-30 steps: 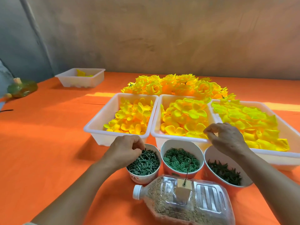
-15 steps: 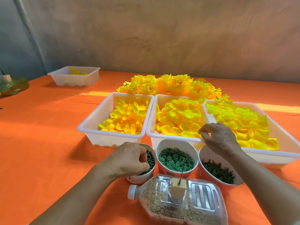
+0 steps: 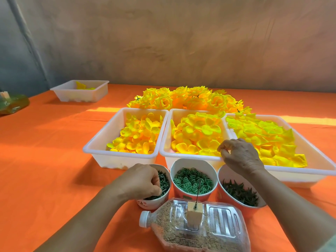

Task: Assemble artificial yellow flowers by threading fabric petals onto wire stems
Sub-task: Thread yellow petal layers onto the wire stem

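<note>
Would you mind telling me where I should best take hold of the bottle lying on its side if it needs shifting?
Probably the narrow neck just behind the white cap, coming from the left. The bottle lies on its side with the cap pointing left, its body looks broad for one hand, and the upright wire in the wooden block on top is best avoided.
</note>
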{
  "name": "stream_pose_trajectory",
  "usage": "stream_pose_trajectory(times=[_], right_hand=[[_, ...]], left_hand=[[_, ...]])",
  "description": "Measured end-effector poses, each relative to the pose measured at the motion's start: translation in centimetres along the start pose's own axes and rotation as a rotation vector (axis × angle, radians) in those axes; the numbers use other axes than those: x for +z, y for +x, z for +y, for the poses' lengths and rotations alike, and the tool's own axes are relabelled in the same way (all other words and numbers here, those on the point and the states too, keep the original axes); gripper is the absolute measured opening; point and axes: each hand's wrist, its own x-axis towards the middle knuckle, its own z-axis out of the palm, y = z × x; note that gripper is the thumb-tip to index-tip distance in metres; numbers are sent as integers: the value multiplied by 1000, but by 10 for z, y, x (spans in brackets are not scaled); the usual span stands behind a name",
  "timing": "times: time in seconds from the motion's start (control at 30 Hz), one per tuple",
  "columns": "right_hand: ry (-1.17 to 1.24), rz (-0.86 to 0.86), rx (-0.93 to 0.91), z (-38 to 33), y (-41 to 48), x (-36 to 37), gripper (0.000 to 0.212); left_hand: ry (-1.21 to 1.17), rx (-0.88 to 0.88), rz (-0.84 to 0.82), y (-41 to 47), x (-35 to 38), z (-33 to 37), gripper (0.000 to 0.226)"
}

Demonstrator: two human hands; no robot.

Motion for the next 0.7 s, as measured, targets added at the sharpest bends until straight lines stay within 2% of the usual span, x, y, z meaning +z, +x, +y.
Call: stream_pose_trajectory(times=[0.17, 0.27, 0.33, 0.37, 0.43, 0.5, 0.57, 0.7], right_hand=[[-10, -7, -7, 0, 0, 0, 20], [-15, -10, -5, -1, -1, -1, 20], [-17, -6, -4, -1, -1, 0, 21], [-15, -4, -2, -1, -1, 0, 21], [-16, -6, 0, -1, -1, 0, 21], [-22, -16, 1, -1, 0, 0, 21], [-21, -20, 8, -1, -1, -1, 22], [-23, -24, 5, -2, -1, -1, 23]], left_hand=[[18, 3, -10, -1, -3, 8, 2], [-98, -45, 14, -3, -4, 8, 8], [-333, -95, 76, -4, -8, 6, 10], [-541, -111, 87, -6, -11, 6, 10], [-995, -108, 20, -11, -19, 11, 13], [-1338, -117, -72, -16, -26, 19, 11], [-1526, -126, -139, -20, -31, 28, 6], [-1671, -110, -233, -24, -31, 41, 7]])
